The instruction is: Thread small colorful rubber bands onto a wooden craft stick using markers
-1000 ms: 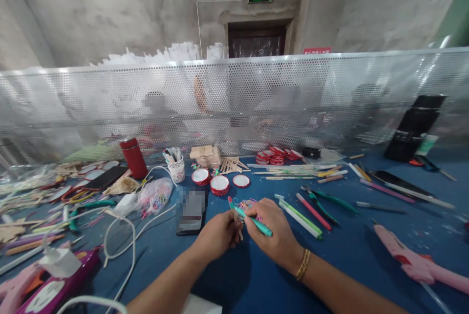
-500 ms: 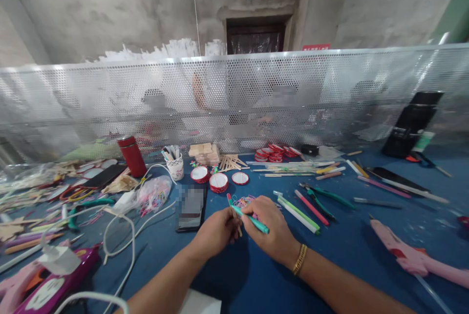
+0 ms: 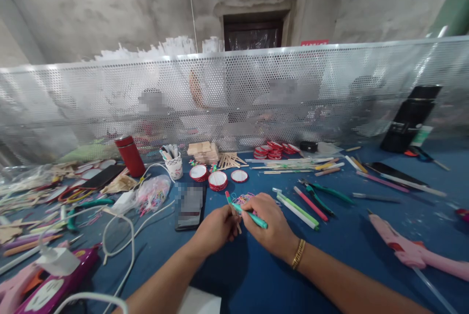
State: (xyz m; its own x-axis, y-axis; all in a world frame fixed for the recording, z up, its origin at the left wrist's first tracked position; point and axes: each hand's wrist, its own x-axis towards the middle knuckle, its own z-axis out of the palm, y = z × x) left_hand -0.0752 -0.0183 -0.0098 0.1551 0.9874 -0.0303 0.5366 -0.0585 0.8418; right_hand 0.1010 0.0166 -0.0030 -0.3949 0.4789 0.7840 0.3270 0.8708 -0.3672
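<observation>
My left hand (image 3: pixel 218 228) is closed round a thin wooden craft stick (image 3: pixel 227 197), whose upper end is coloured red and green. In my right hand (image 3: pixel 271 223) a teal marker pen (image 3: pixel 257 219) is pinched, its tip against the stick's coloured end. Fingers hide much of the stick's middle. Just behind my hands lies a heap of small coloured rubber bands (image 3: pixel 245 198). Further back stand round red-rimmed pieces with white faces (image 3: pixel 218 179). To the left of my left hand a phone (image 3: pixel 190 206) lies flat.
Right of my hands are green and white markers (image 3: pixel 298 211), a red marker (image 3: pixel 310 204), pliers (image 3: pixel 318 197) and a pink glue gun (image 3: pixel 406 245). On the left are a red flask (image 3: pixel 131 157), a white cable (image 3: pixel 134 240) and a purple glue gun (image 3: pixel 62 280). A perforated metal screen (image 3: pixel 234 99) closes the back.
The view has shifted slightly. Both hands keep the same grip, and the marker stays at the stick's end with barely any movement.
</observation>
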